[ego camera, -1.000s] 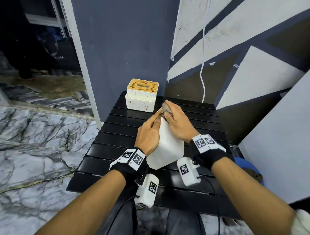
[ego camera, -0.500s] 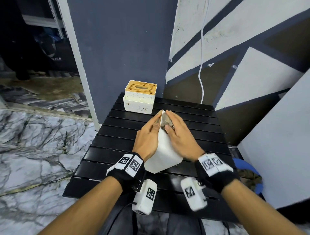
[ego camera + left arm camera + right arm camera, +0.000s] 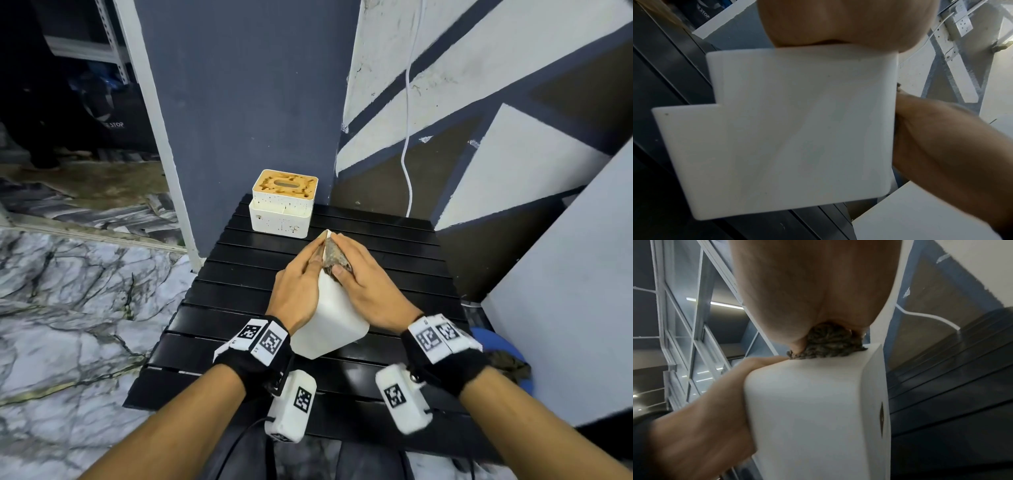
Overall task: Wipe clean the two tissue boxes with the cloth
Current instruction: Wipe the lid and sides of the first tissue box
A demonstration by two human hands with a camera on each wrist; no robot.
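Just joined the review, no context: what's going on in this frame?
A person is wiping a white tissue box over a black slatted table. The left hand lies flat against the box's side and steadies it at a tilt. The right hand holds a dark bunched cloth against its upper end. The second tissue box, with a stained brown lid and speckled sides, stands upright at the table's far end with no hand on it.

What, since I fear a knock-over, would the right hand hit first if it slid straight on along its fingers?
Probably the far stained tissue box: the right hand, holding the cloth against the held box, points that way. Depth is unclear; it might pass above.
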